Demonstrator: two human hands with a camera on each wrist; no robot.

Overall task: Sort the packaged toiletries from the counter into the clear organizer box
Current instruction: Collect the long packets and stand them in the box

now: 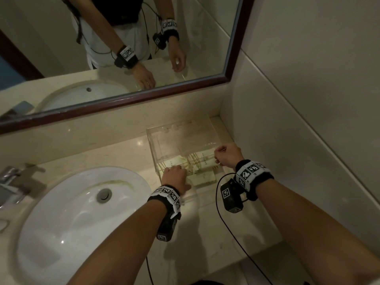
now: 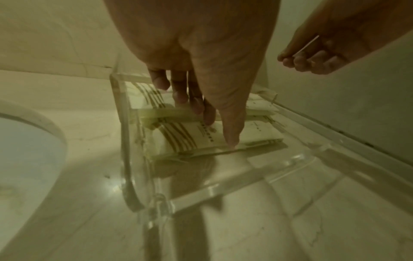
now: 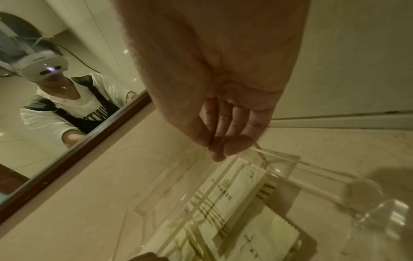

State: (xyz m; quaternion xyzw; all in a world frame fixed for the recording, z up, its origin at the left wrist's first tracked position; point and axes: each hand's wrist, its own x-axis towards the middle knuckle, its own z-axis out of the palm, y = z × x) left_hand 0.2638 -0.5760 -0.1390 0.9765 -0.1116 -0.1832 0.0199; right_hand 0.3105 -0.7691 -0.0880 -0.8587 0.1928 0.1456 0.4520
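So the packaged toiletries are sitting flat inside the clear organizer box, stacked at the end nearest the person, and the box itself is parked on the counter in the corner by the wall, just right of the sink. They're looking like thin cream sachets with brownish curved stripes and a bit of small print, edges a little crinkly, overlapping each other in a loose pile. The left hand is reaching down into the box with its fingers fairly straight, pressing on the top packet, thumb and fingertips spread across it rather than wrapped round it, which I'm guessing is to square the stack up so it's lying neat. The right hand is hanging over the box's right rim with its fingers curled and pinching something thin and pale, maybe a slim sachet or the box's edge, honestly can't tell which. My read is it's steadying the box while the other hand is tidying.
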